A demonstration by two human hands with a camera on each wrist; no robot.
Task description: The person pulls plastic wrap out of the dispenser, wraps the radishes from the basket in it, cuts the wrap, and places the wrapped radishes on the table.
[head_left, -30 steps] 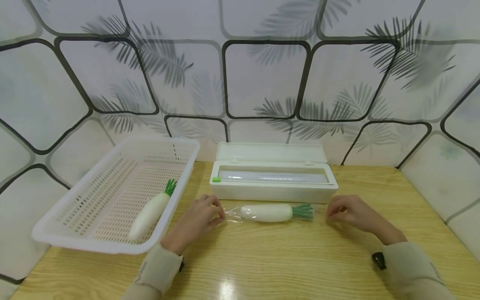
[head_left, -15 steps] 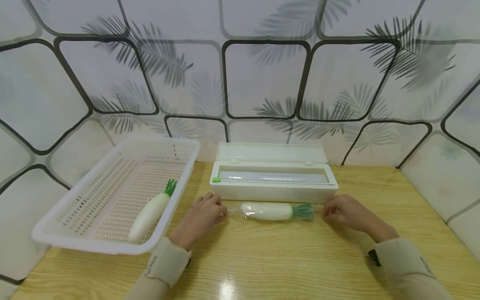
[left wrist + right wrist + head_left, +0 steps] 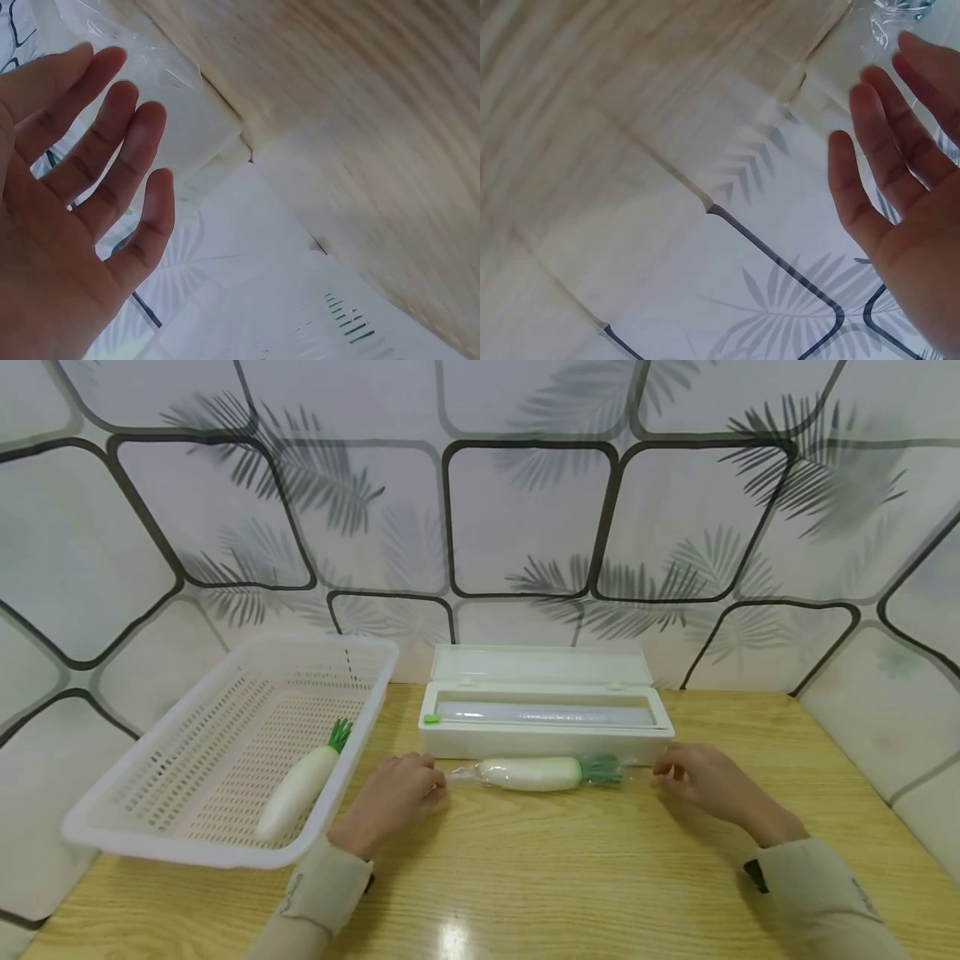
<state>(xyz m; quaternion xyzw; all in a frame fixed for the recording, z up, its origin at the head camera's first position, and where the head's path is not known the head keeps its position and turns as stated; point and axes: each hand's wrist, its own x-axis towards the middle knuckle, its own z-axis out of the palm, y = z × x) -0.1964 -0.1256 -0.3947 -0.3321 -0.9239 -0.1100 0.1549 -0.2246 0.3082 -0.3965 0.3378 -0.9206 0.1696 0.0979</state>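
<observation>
A white radish (image 3: 528, 774) with green leaf stubs lies wrapped in clear plastic wrap (image 3: 465, 773), right in front of the white cling-film box (image 3: 547, 746). At its left end my left hand (image 3: 397, 797) pinches the twisted wrap between thumb and index finger. In the left wrist view the other fingers of the left hand (image 3: 90, 195) are loosely bent. My right hand (image 3: 708, 785) is at the leaf end, fingers curled and seeming to pinch the wrap there. The right wrist view shows several fingers of the right hand (image 3: 900, 165), with its thumb out of frame.
A white plastic basket (image 3: 202, 853) stands on the left, holding another unwrapped radish (image 3: 298, 793). Behind the wrapped radish, the box's lid (image 3: 543, 666) is raised, showing the film roll (image 3: 543, 714) and a green slider (image 3: 432, 719). A patterned wall borders the wooden table (image 3: 562, 885).
The wrapped radish has shifted slightly away from me, closer to the box. My hands first drew in toward its ends, then moved slightly apart.
</observation>
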